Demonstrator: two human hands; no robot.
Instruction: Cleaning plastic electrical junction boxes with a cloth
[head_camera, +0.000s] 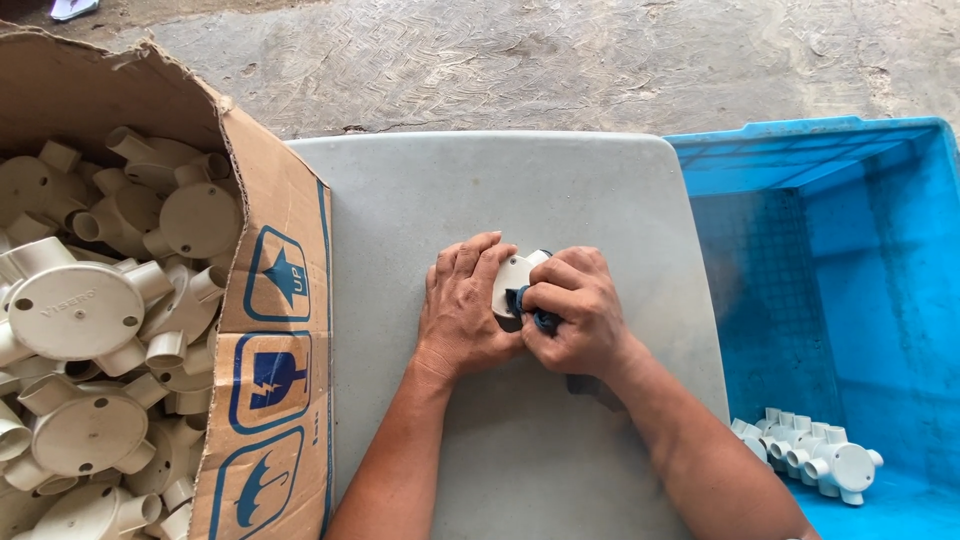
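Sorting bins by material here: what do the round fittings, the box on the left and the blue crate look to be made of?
The round fittings look like moulded plastic, cream and matt, with smooth seamless spouts. The box is corrugated cardboard, brown, with a torn edge and blue printed symbols. The blue crate looks like rigid plastic, slightly glossy, with a gridded inner wall. The left hand and right hand hold one fitting.

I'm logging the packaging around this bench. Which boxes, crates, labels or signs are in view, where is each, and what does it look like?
Cardboard box: left of the table, brown, torn open, full of cream round plastic fittings.
Handling symbols: printed down the box's side facing the table, blue rounded squares with an arrow, a glass and an umbrella.
Plastic crate: right of the table, bright blue, rectangular, a few white fittings in its near corner.
No signs or screens.
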